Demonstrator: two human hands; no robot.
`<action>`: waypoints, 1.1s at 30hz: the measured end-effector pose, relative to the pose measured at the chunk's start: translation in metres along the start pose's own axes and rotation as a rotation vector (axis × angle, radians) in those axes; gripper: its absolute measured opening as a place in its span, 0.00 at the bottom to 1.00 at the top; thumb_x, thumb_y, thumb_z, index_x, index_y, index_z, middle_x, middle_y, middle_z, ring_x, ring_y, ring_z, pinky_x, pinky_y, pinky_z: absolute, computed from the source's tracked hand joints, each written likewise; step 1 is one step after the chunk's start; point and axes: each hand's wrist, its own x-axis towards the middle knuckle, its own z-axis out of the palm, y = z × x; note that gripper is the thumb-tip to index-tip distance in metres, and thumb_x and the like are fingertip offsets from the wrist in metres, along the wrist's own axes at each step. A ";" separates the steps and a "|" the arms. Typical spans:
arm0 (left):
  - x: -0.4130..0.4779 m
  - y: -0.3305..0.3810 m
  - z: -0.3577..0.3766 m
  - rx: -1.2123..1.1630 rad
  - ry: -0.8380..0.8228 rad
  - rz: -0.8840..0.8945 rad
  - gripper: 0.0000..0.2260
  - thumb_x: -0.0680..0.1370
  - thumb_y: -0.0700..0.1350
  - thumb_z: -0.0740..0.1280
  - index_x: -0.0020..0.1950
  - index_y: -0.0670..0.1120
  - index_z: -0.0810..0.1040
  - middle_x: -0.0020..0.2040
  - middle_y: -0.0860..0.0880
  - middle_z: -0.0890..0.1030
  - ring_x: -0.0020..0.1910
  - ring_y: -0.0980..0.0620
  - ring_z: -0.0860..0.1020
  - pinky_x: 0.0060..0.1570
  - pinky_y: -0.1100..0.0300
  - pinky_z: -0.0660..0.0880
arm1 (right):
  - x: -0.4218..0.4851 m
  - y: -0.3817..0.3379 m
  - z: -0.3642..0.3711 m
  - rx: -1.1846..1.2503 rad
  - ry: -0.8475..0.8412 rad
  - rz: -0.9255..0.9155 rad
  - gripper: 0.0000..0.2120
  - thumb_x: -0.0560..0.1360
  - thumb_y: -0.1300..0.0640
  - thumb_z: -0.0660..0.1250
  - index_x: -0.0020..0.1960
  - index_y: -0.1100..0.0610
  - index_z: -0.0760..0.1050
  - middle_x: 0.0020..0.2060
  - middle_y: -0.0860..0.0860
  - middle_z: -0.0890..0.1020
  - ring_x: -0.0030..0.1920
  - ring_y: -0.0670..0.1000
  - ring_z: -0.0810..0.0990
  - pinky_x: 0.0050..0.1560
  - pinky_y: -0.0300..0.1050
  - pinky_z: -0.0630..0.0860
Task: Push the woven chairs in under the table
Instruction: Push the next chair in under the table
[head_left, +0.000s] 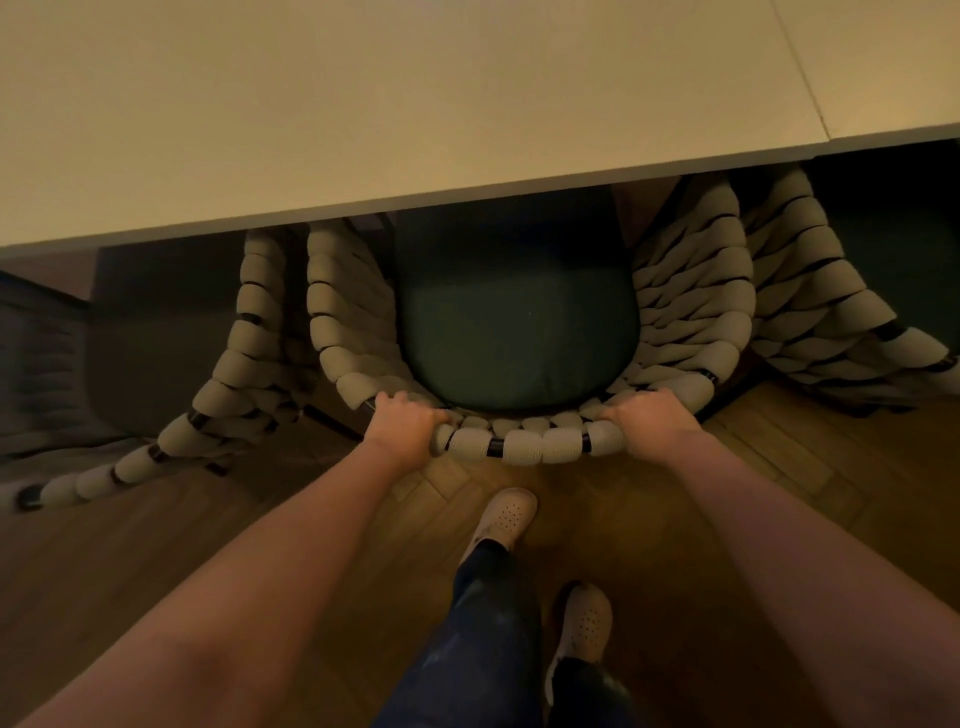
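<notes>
Forearms (291, 545) reach toward twelve o'clock; left hand (405, 428) and right hand (649, 418) clench the woven chair (524, 447) rim, probably to shove it under the table (415, 104).

Both bare forearms stretched forward, left hand (402, 428) and right hand (649, 418) knuckles up, fingers curled over the woven chair (524, 447) rim between them.

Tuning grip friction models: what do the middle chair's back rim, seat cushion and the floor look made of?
Back rim: thick pale knitted cord, matte, wound on a dark glossy tube, probably metal. Seat cushion: dark green fabric, matte, softly rounded. Floor: wood parquet, visible plank seams, slight sheen.
</notes>
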 end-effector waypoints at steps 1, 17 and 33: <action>0.002 0.002 -0.002 -0.010 0.007 0.006 0.22 0.77 0.51 0.65 0.71 0.59 0.68 0.62 0.51 0.76 0.61 0.46 0.72 0.61 0.47 0.66 | 0.001 0.004 -0.002 -0.004 -0.006 0.007 0.25 0.77 0.55 0.65 0.72 0.43 0.65 0.61 0.48 0.78 0.62 0.51 0.75 0.63 0.51 0.71; 0.013 0.012 -0.001 -0.021 0.047 0.037 0.22 0.77 0.53 0.67 0.71 0.59 0.69 0.58 0.51 0.78 0.59 0.47 0.74 0.60 0.47 0.68 | 0.001 0.021 -0.006 -0.053 -0.028 0.016 0.23 0.77 0.53 0.66 0.70 0.42 0.66 0.62 0.46 0.77 0.65 0.50 0.72 0.67 0.50 0.65; 0.011 0.014 0.012 -0.051 0.041 0.017 0.23 0.76 0.54 0.68 0.70 0.60 0.69 0.63 0.52 0.76 0.64 0.47 0.71 0.65 0.43 0.63 | 0.004 0.015 0.004 -0.092 -0.046 0.017 0.22 0.77 0.52 0.66 0.69 0.42 0.67 0.65 0.47 0.75 0.68 0.53 0.70 0.74 0.63 0.56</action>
